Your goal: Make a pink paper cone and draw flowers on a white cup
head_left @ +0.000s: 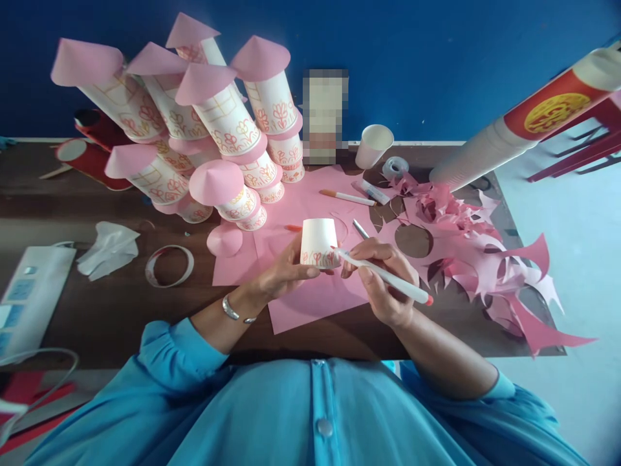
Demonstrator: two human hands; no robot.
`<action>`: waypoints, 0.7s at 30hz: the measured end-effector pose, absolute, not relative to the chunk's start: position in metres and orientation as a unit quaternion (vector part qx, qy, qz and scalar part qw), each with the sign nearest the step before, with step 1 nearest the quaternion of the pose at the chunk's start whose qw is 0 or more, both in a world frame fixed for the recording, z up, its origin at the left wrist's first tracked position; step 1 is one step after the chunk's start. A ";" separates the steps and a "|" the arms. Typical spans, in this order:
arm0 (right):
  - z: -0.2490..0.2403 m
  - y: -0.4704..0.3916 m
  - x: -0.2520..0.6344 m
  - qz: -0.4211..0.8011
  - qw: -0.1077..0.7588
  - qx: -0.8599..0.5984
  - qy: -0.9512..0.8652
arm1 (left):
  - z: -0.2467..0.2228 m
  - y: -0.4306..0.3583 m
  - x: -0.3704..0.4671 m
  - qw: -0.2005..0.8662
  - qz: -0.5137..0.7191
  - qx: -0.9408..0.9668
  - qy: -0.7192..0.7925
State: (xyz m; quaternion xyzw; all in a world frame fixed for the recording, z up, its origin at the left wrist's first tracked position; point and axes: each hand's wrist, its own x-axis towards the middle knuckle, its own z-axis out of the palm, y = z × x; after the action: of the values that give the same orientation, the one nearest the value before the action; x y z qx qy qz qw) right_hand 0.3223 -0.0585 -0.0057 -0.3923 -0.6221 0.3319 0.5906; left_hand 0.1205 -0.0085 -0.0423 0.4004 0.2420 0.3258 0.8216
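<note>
My left hand grips a small white paper cup, which is upside down with red flowers and grass drawn along its lower band. A white felt-tip pen with a red end cap lies in my right hand, its tip at the cup's right side. Beneath both hands are sheets of pink paper. Left of the cup stand several paper-cup towers with pink cone roofs and red and orange drawings. A loose pink cone lies in front of them.
Pink paper scraps spread over the right side, near a long white tube. A tape roll, crumpled tissue and power strip are at left. Another paper cup stands at the back beside clear tape.
</note>
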 end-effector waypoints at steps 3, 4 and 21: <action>0.000 -0.060 0.321 0.276 0.599 -0.384 -0.646 | -0.042 -0.007 0.120 0.820 0.324 0.405 0.243; 0.001 -0.060 0.320 0.262 0.599 -0.387 -0.650 | -0.043 -0.007 0.120 0.819 0.326 0.407 0.241; -0.006 -0.064 0.310 0.220 0.573 -0.402 -0.680 | -0.039 -0.007 0.124 0.817 0.316 0.440 0.198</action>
State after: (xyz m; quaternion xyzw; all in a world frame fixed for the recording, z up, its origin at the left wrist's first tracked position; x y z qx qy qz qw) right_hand 0.3096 -0.0639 -0.0057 -0.4022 -0.6798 0.2197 0.5726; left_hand 0.1244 -0.0071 -0.0390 0.4401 0.1983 0.3163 0.8167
